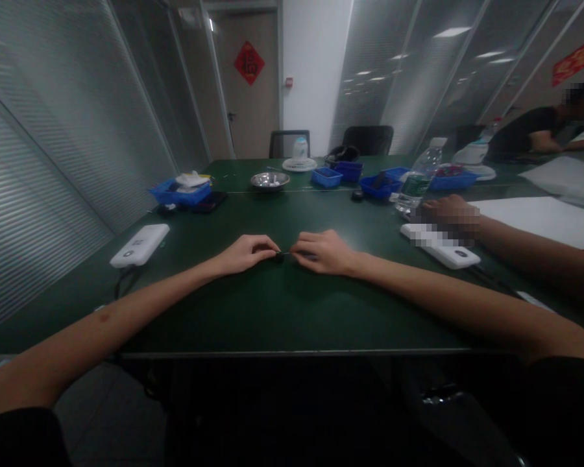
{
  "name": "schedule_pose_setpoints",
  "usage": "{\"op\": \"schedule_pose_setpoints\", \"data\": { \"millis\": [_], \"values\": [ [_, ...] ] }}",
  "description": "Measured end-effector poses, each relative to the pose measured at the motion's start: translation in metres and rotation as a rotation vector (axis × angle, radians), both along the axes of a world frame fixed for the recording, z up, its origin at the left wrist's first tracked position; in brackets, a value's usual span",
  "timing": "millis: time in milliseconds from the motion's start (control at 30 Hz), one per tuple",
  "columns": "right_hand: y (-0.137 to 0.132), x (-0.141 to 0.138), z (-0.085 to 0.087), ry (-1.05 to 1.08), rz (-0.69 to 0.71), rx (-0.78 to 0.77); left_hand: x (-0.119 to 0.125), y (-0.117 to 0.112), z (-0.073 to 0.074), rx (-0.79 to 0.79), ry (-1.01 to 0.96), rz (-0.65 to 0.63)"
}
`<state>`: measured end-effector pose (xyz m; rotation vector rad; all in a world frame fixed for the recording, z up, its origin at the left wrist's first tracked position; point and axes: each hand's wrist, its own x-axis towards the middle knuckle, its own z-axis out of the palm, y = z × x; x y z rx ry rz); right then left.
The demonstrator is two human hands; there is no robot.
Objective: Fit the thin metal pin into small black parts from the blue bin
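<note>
Near the middle of the green table (253, 318), my left hand (246, 253) is closed in a pinch on a small dark piece (279, 257), its thumb and forefinger meeting at the piece. Opposite it, my right hand (326, 251) is closed around a slim tool with a thin metal shaft (287, 253). The shaft points left and its end meets the dark piece or lies right beside it. Most of the tool's handle is hidden by my fingers, so its exact kind does not show. Both hands rest low, close to the tabletop.
White devices with cables lie at left (141, 245) and right (440, 246). Farther back are a metal bowl (270, 182), blue trays (327, 177) and a water bottle (421, 175). A co-worker's hand (450, 217) is beside the right device; another person sits at far right.
</note>
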<state>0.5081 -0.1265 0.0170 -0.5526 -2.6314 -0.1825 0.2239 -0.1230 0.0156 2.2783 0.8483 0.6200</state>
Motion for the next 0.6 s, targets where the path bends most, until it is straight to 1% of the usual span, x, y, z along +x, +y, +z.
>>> {"op": "schedule_pose_setpoints", "data": {
  "millis": [100,233,433,600],
  "values": [
    [0.0012,-0.001,-0.0019,0.014,0.008,0.016,0.0022,-0.0008,-0.0001,-0.007,-0.028,-0.023],
    [0.0006,-0.0024,-0.0008,0.011,0.025,-0.004,0.0036,-0.0012,-0.0017,0.03,-0.033,-0.032],
    [-0.0028,-0.0026,0.0017,0.064,0.002,-0.017,0.0028,-0.0003,-0.0033,0.031,-0.039,-0.005],
    [-0.0036,-0.0027,0.0021,0.068,-0.002,-0.017,0.0002,0.0019,-0.0057,0.03,-0.037,0.001]
  ]
}}
